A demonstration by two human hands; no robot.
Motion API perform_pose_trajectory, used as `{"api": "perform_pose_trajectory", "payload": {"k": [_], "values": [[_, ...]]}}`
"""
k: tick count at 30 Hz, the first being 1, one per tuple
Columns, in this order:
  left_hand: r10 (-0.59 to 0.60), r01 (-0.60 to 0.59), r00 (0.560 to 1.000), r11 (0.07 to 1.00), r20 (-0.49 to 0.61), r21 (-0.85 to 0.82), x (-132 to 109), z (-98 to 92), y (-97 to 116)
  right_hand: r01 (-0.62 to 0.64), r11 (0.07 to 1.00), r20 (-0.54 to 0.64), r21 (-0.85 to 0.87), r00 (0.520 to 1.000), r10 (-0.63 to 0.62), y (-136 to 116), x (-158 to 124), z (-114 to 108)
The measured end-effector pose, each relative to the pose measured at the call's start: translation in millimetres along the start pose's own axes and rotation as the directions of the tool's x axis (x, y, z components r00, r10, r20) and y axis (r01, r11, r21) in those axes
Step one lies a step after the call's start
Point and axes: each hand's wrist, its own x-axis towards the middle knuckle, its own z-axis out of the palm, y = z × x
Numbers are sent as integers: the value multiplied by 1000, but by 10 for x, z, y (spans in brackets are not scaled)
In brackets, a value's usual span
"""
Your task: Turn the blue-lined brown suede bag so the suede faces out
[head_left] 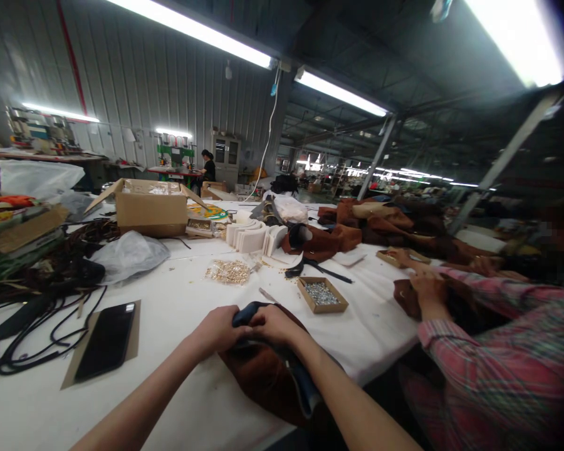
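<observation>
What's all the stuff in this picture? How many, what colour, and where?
Worktable: one, white, centre
Floppy piece: one, brown and blue, in both hands
Silver bits: many, silver, in cardboard tray beyond the hands
Gold bits: many, gold, mid-table
Phone: one, black, on cardboard at left
Straps and cords: several, black, far left
Open box: one, brown, back left
Curved pieces: several, white, behind gold bits
Brown heap: pieces uncountable, brown, back right
Green machine: one, green, back wall
Co-worker: one, pink plaid shirt, right
Distant person: one, black top, far back
Large lights: three, white, overhead
Left hand: one, bare, gripping the piece
Right hand: one, bare, gripping it too
</observation>
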Motion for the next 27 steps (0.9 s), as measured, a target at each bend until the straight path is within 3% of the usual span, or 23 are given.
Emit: {"api": "perform_pose_trajectory", "payload": {"k": [9,20,27], "values": [[-43,67,995,959,-92,275,67,186,-10,-2,1000,-55,17,998,3,3,-10,15],[-89,102,993,976,-73,193,19,133,-5,-7,1000,-60,7,998,8,3,-17,4],[-29,41,997,985,-73,170,43,173,-85,5,1000,-69,3,998,-5,-29,-9,47]]}}
